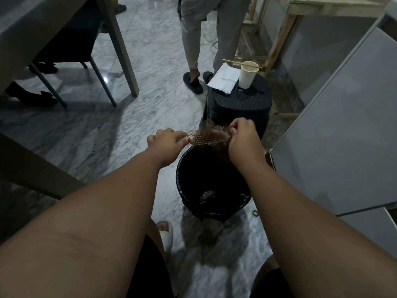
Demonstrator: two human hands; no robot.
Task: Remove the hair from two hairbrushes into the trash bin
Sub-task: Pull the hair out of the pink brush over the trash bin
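A brown hairbrush [203, 138] with pale bristle tips hangs over the far rim of a black trash bin [182, 190] lined with a dark bag. My left hand [166, 143] pinches the brush at its left end. My right hand [243, 138] grips a tuft of brown hair [219, 131] tangled on the right half of the brush. Some of the hair hangs down toward the bin's opening. A second hairbrush is not in view.
A black woven stool [240, 104] behind the bin carries a white paper cup [248, 74] with a stick across it and folded white paper [223, 78]. A person's legs [193, 39] stand beyond. A table leg [120, 46] is at left, a grey cabinet [343, 136] at right.
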